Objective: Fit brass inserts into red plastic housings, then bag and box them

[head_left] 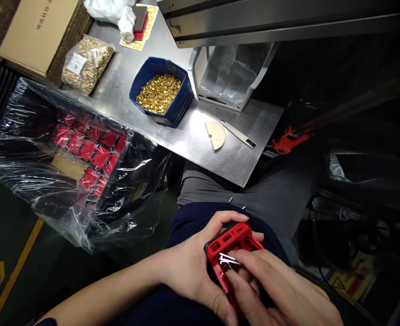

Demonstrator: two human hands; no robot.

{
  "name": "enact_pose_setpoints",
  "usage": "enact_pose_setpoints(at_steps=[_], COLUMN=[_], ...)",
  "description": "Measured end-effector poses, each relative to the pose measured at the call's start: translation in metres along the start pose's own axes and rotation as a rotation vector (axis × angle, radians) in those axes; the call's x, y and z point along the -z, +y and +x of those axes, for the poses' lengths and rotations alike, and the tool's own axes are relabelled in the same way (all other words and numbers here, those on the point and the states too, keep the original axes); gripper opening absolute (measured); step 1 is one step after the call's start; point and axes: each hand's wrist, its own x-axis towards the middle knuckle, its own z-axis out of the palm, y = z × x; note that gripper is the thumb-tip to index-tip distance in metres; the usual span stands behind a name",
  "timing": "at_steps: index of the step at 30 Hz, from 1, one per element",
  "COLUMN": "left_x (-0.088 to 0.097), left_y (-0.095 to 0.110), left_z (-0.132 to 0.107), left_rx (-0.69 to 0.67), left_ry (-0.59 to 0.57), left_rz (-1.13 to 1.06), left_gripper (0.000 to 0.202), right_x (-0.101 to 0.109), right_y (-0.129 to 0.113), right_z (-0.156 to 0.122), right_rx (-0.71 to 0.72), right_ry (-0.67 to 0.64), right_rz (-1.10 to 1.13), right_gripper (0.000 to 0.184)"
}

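Low in the head view, over my lap, my left hand [193,267] is wrapped around a red and black plastic part [232,246], thumb and fingers gripping its edges. Across the part's open face lie a few thin metal pins [227,259]. My right hand [281,290] comes in from the lower right, its fingers bunched and pressed on the part beside the pins. Whether the right fingers pinch a pin is hidden.
A steel table [193,136] holds a blue bin of small brass pieces [159,93], a bagged lot of brass pieces [86,63], a clear plastic holder [232,74], a half-round disc [216,134] and a metal strip [238,133]. At left stands a plastic-lined crate of red parts [88,149].
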Motion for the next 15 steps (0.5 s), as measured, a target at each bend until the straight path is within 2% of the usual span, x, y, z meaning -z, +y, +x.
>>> enact_pose_setpoints(at_steps=[15], left_x=[0.0001], left_y=[0.0019], left_z=[0.0033], left_rx=[-0.02], left_ry=[-0.003], left_rz=[0.102], left_gripper=[0.126], right_x=[0.0048], right_y=[0.0109], right_z=[-0.0015], right_rx=[0.133], right_ry=[-0.062], right_rz=[0.049], right_gripper=[0.021])
